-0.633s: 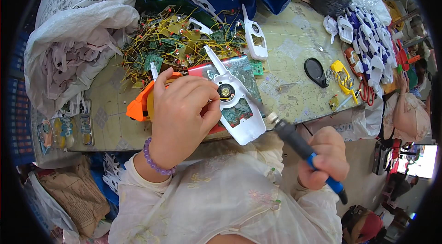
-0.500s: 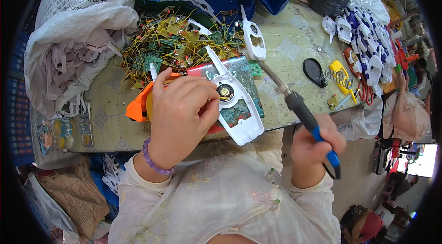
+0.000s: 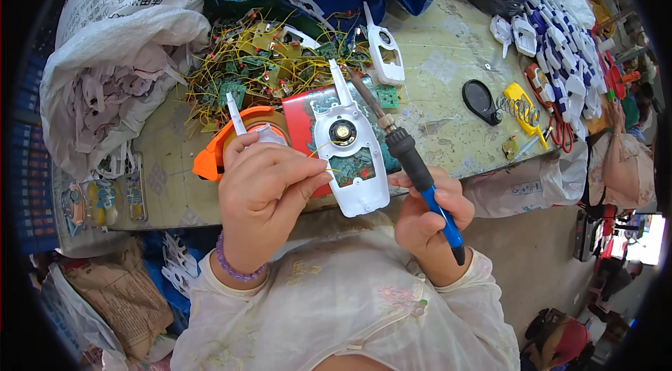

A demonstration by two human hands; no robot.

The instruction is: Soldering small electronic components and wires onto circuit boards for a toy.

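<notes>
Left hand (image 3: 255, 187): a yellow wire (image 3: 319, 150) is pinched between thumb and forefinger, just beside the shell (image 3: 364, 197). A red-and-green sheet (image 3: 299, 115) is partly covered by this white shell, in which a round black speaker (image 3: 343, 132) is seated; its stem (image 3: 339, 80) is pointed across the table (image 3: 448, 112), and its lower end is seen past the front edge. A soldering iron (image 3: 413, 161) is gripped by the curled fingers of the right hand (image 3: 413, 222), its tip angled up-left beside the stem. Farther right, a yellow coil stand (image 3: 519, 110) is placed.

Downward fisheye view from head height
</notes>
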